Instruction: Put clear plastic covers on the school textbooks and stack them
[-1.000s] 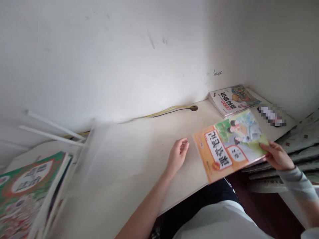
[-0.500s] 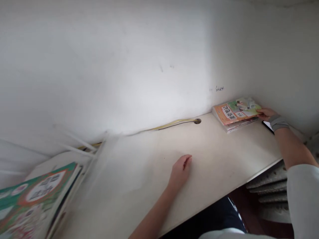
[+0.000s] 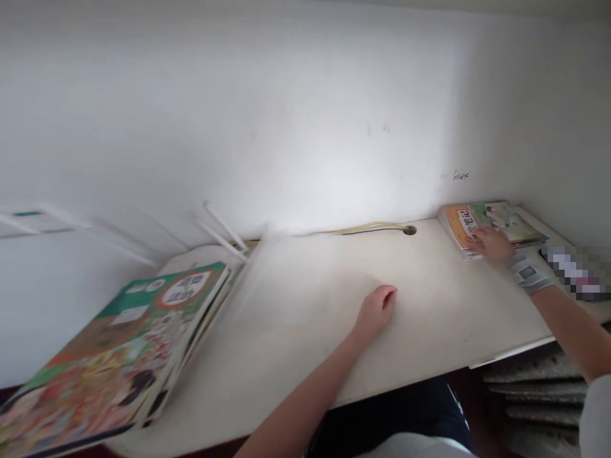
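Note:
My left hand [image 3: 377,308] rests on the white desk [image 3: 420,324] with its fingers curled in, and I see nothing in it. At the right, my right hand [image 3: 494,245] lies with its fingers spread on the top of a small stack of books [image 3: 508,219], over the near side of the orange and green cover. The stack sits against the wall. A grey band with a dark square [image 3: 527,273] is round the right wrist. Just right of that wrist lies a phone [image 3: 573,270], its screen blurred out.
A larger stack of books [image 3: 138,343], green cover on top, lies at the left by a blurred white rack [image 3: 224,232]. Yellow and black cables [image 3: 372,226] run along the wall into a round hole [image 3: 409,229]. Grey ridged material [image 3: 539,388] shows below the desk's right edge.
My right hand has gone from the right end of the small stack to its near side, fingers now spread on the cover. The view has swung left, showing more of the green-covered books.

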{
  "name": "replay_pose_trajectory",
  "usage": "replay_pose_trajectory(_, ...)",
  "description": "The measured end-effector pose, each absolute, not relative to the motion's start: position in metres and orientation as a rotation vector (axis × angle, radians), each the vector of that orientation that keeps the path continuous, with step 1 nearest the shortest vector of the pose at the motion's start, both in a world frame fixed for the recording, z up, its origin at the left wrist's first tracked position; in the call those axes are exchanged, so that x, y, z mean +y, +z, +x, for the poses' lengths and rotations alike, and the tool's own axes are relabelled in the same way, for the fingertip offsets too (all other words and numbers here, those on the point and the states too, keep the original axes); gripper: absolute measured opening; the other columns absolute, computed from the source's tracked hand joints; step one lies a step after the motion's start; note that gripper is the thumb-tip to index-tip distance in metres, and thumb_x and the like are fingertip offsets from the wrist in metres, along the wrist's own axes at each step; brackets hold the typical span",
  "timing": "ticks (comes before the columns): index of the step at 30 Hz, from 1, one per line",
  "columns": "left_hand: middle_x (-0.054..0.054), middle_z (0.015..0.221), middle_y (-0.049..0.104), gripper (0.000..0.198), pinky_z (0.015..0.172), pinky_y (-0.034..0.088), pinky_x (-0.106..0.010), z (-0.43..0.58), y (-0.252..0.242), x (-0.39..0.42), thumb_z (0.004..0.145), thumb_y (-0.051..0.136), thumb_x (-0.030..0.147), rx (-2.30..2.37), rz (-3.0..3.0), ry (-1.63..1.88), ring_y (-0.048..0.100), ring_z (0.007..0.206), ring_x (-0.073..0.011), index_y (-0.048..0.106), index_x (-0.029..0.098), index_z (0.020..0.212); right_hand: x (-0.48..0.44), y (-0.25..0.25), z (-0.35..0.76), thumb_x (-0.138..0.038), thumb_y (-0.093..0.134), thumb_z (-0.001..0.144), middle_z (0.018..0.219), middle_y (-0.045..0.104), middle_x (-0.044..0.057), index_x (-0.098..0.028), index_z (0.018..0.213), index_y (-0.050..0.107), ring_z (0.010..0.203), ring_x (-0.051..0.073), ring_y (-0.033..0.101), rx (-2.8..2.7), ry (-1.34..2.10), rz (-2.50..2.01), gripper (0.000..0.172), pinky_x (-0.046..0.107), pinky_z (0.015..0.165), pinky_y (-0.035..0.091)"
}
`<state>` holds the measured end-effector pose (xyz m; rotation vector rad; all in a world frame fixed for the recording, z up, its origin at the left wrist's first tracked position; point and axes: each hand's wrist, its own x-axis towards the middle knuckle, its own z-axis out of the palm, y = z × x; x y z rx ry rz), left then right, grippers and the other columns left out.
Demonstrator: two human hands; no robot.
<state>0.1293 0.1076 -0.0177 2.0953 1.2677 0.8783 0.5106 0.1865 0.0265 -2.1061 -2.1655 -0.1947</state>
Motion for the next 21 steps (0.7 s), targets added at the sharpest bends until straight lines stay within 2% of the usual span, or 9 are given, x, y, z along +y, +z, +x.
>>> replay_pose_trajectory(4,-0.006,0.093,0.067,0.024,0.077,0.05,-0.03,0.127,-0.011,0.103,0.087,0.04,0.021,1.265,2.11,0.916,0.062,0.082,-0.0148,0.063,0.018,0.094,0.191,0.015,0.48,-0.046,0.036,0.091,0.134,0.048,0.019,-0.018,0.129,0.05,0.119,0.035,0.045,-2.204,-0.074,-2.189,0.049,0.057,0.092,0.035)
replay_pose_trajectory(7,-0.009,0.102,0.066,0.025,0.088,0.047,-0.033,0.105,0.003,0.107,0.087,0.042,0.021,1.335,2.21,0.909,0.059,0.098,-0.018,0.063,0.018,0.101,0.181,0.013,0.456,-0.043,0.038,0.09,0.138,0.044,0.02,-0.016,0.13,0.05,0.125,0.039,0.038,-2.197,-0.327,-2.166,0.049,0.063,0.095,0.03)
replay_pose_trajectory(9,-0.014,0.119,0.06,0.03,0.1,0.038,-0.041,0.08,0.015,0.114,0.087,0.043,0.022,1.513,2.35,0.827,0.05,0.117,-0.0242,0.059,0.015,0.112,0.165,0.008,0.43,-0.038,0.04,0.09,0.142,0.039,0.021,-0.014,0.13,0.05,0.132,0.037,0.03,-2.296,-0.517,-1.922,0.047,0.061,0.103,0.021)
replay_pose_trajectory(10,-0.018,0.128,0.054,0.035,0.104,0.033,-0.045,0.066,0.019,0.118,0.088,0.043,0.024,1.662,2.387,0.741,0.043,0.125,-0.0283,0.055,0.013,0.118,0.156,0.004,0.414,-0.038,0.04,0.091,0.142,0.04,0.02,-0.015,0.129,0.051,0.133,0.035,0.031,-2.371,-0.509,-1.806,0.046,0.059,0.105,0.019)
replay_pose_trajectory(13,-0.029,0.143,0.032,0.053,0.106,0.023,-0.055,0.027,0.021,0.126,0.087,0.047,0.031,2.11,2.211,0.369,0.025,0.135,-0.0401,0.042,0.002,0.13,0.128,-0.013,0.366,-0.037,0.042,0.09,0.138,0.046,0.017,-0.018,0.127,0.053,0.131,0.031,0.037,-2.568,-0.359,-1.548,0.043,0.056,0.105,0.025)
replay_pose_trajectory(15,-0.033,0.142,0.03,0.058,0.102,0.027,-0.058,0.011,0.014,0.126,0.085,0.05,0.034,2.216,2.072,0.216,0.028,0.133,-0.0439,0.04,-0.002,0.13,0.117,-0.024,0.339,-0.037,0.041,0.091,0.138,0.046,0.016,-0.02,0.127,0.053,0.129,0.031,0.039,-2.631,-0.299,-1.429,0.042,0.056,0.102,0.03)
replay_pose_trajectory(17,-0.033,0.138,0.036,0.056,0.099,0.032,-0.056,0.004,0.006,0.12,0.085,0.049,0.035,2.217,2.051,0.197,0.034,0.13,-0.0431,0.043,-0.001,0.127,0.111,-0.033,0.321,-0.035,0.039,0.092,0.136,0.049,0.016,-0.02,0.125,0.054,0.126,0.029,0.043,-2.634,-0.271,-1.366,0.04,0.053,0.1,0.035)
replay_pose_trajectory(21,-0.024,0.119,0.058,0.036,0.092,0.042,-0.042,0.003,0.002,0.104,0.088,0.044,0.034,2.155,2.113,0.257,0.054,0.114,-0.032,0.059,0.007,0.106,0.109,-0.043,0.306,-0.029,0.038,0.092,0.129,0.054,0.018,-0.015,0.122,0.057,0.121,0.028,0.049,-2.569,-0.303,-1.325,0.038,0.045,0.097,0.041)
